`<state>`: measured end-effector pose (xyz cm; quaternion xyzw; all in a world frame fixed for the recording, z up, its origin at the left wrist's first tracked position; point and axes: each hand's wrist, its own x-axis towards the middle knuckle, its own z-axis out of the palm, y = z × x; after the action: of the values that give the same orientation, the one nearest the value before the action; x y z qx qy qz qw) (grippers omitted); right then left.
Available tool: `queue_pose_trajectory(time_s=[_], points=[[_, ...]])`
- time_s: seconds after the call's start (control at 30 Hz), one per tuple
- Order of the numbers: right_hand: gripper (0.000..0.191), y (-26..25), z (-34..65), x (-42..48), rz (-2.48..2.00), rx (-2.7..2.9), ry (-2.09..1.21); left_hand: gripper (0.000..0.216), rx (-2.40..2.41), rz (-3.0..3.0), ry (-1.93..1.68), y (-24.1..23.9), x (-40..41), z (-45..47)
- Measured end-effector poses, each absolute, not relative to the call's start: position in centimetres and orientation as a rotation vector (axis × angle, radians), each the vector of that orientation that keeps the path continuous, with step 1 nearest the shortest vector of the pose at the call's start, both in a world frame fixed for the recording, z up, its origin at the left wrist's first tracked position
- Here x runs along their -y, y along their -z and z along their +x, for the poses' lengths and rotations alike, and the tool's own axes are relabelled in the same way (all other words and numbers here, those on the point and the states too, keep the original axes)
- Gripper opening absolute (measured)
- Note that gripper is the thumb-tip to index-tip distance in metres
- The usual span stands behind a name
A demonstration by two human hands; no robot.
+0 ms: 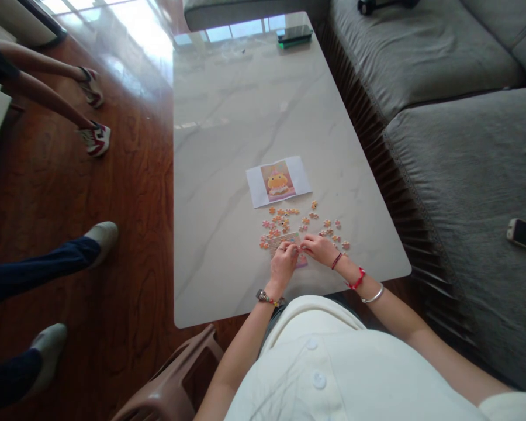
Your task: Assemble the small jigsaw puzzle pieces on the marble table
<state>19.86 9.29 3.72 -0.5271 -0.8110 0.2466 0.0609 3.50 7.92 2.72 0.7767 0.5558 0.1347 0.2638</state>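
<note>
Both my hands rest on the near part of a pale marble table point(228, 146). My left hand point(283, 263) and my right hand point(319, 248) meet fingertip to fingertip over a small, partly joined puzzle patch point(286, 239), fingers curled in a pinch on tiny pieces. Several loose orange and pink puzzle pieces point(309, 219) lie scattered just beyond my hands. A paper sheet with the reference picture point(278, 180) of an orange figure lies flat behind them.
A dark phone on a green object point(294, 35) sits at the table's far end. A grey sofa point(442, 117) runs along the right, with a phone point(525, 235) on its cushion. Other people's legs point(48, 263) and feet point(94, 139) stand on the wooden floor left. A brown stool point(175, 380) is beside me.
</note>
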Motion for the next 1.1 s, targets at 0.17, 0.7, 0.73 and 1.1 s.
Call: queue_pose_trajectory(time_s=[0.17, 0.7, 0.73, 1.1], points=[[0.018, -3.8, 19.8, -9.4, -1.612, 2.493, -0.752, 0.024, -1.444, 2.116, -0.362, -3.0, -8.0, 3.4], [0.015, -4.4, 19.3, -9.6, -1.658, 2.489, -0.85, 0.019, -1.452, 2.034, -0.248, -3.8, -8.4, 3.5], [0.015, -4.4, 19.2, -9.7, -1.663, 2.476, -0.863, 0.019, -1.453, 2.029, -0.244, -3.8, -8.4, 3.5], [0.015, -3.4, 19.4, -9.6, -1.519, 2.219, -1.01, 0.019, -1.408, 2.056, -0.379, -3.3, -8.2, 3.4]])
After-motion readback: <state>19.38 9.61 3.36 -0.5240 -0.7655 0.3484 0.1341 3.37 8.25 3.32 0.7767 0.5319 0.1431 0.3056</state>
